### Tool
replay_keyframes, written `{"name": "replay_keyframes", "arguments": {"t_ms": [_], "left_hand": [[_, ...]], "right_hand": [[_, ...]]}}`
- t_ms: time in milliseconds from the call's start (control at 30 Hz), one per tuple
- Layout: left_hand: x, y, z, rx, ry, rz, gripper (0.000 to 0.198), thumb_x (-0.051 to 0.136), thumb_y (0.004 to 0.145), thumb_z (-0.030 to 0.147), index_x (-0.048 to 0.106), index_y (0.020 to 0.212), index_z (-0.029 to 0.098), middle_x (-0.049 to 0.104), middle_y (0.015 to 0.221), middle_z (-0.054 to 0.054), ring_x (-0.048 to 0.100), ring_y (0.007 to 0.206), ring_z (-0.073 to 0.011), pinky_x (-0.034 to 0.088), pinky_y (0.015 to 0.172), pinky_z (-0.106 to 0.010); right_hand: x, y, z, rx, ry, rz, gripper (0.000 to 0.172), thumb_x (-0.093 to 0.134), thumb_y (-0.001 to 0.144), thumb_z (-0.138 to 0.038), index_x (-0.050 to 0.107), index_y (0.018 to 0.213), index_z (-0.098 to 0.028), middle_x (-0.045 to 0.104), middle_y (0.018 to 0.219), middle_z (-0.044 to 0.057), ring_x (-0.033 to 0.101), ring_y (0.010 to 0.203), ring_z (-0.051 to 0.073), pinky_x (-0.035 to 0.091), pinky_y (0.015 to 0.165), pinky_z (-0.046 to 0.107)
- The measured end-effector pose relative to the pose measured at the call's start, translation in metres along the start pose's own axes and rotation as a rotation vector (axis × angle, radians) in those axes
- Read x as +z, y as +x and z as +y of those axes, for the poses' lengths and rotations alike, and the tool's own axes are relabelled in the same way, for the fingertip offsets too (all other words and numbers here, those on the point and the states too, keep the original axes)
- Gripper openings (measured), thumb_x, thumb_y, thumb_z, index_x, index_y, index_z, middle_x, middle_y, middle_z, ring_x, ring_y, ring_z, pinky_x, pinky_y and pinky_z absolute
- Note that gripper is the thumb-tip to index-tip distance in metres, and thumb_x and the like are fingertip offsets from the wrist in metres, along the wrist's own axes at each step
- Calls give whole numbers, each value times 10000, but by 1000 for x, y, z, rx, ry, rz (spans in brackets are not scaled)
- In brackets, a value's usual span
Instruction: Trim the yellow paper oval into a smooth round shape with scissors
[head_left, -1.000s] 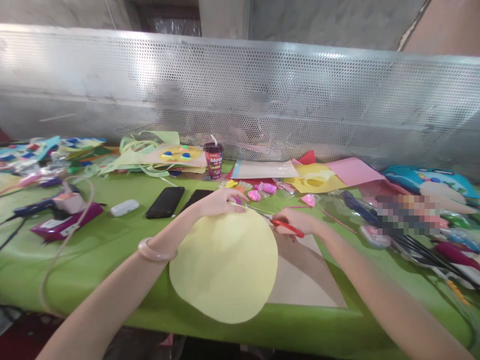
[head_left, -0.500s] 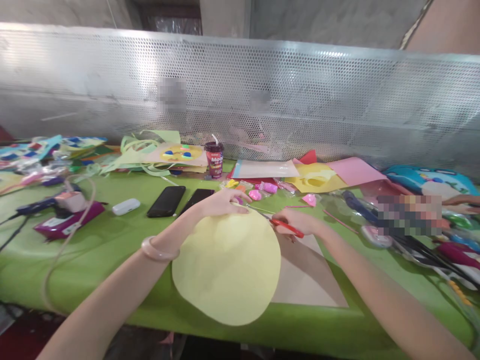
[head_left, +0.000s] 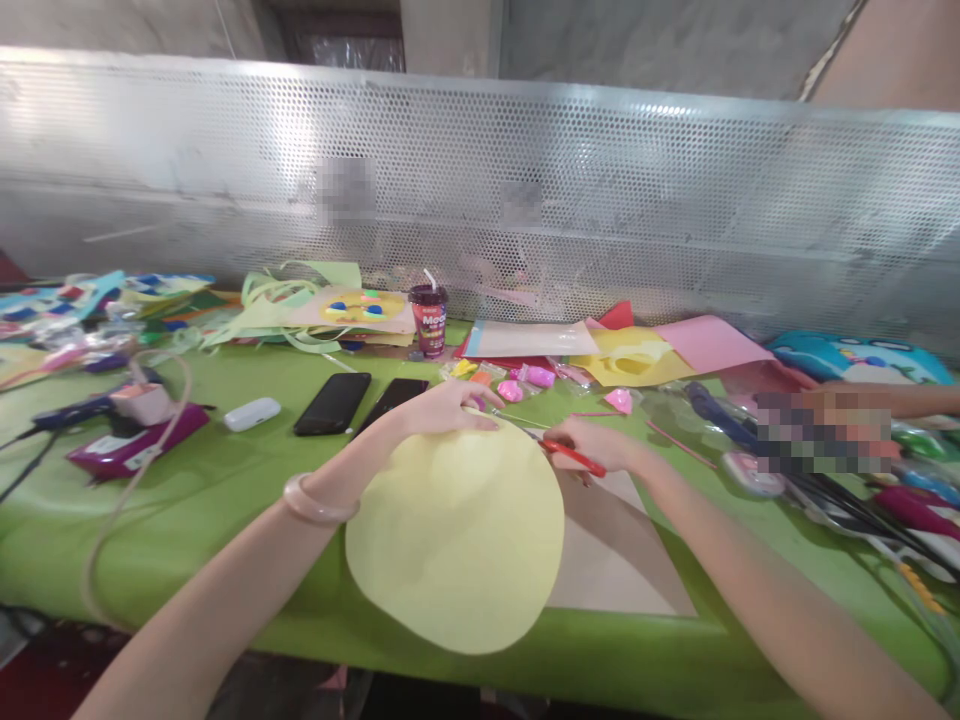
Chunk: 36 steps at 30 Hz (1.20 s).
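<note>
A large round piece of pale yellow paper (head_left: pixel 457 540) is held up off the table. My left hand (head_left: pixel 442 405) grips its top edge, fingers closed over the rim. On the right, my right hand (head_left: pixel 589 445) is closed round the red handles of a pair of scissors (head_left: pixel 574 457). The scissor blades lie at the paper's upper right edge, mostly hidden by the paper and the fingers. Beneath the round piece, a pale pinkish sheet (head_left: pixel 619 560) lies on the green table (head_left: pixel 300 590).
Two phones (head_left: pixel 332 403) and a white case (head_left: pixel 253 413) lie to the left, near a purple power strip (head_left: pixel 139 440). A lidded cup (head_left: pixel 430 320) stands behind. Coloured paper (head_left: pixel 712 345) and pink clay packets (head_left: pixel 536 376) are at the back. Another person's arm (head_left: pixel 900 400) reaches in from the right.
The round paper has shifted very slightly right. My hands have barely moved. The other person's arm at the right reaches further in.
</note>
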<state>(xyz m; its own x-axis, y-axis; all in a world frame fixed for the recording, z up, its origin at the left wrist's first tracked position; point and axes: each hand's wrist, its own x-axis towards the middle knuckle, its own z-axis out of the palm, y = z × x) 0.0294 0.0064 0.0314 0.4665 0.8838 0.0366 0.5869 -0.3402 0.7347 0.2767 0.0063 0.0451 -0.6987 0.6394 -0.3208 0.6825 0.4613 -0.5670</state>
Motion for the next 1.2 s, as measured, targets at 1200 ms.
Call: {"name": "replay_keyframes", "arguments": {"t_ms": [1200], "left_hand": [[-13,-4,-10,-85,-139,-36,283,648,640,427,633,729,159,603,683,-13,541,604,-133,401,555,-227]], "right_hand": [[-3,0,15,28,-51,39,70,432,633,-165,401,575,-187,468,470,-52,483,378,91,343,373,190]]}}
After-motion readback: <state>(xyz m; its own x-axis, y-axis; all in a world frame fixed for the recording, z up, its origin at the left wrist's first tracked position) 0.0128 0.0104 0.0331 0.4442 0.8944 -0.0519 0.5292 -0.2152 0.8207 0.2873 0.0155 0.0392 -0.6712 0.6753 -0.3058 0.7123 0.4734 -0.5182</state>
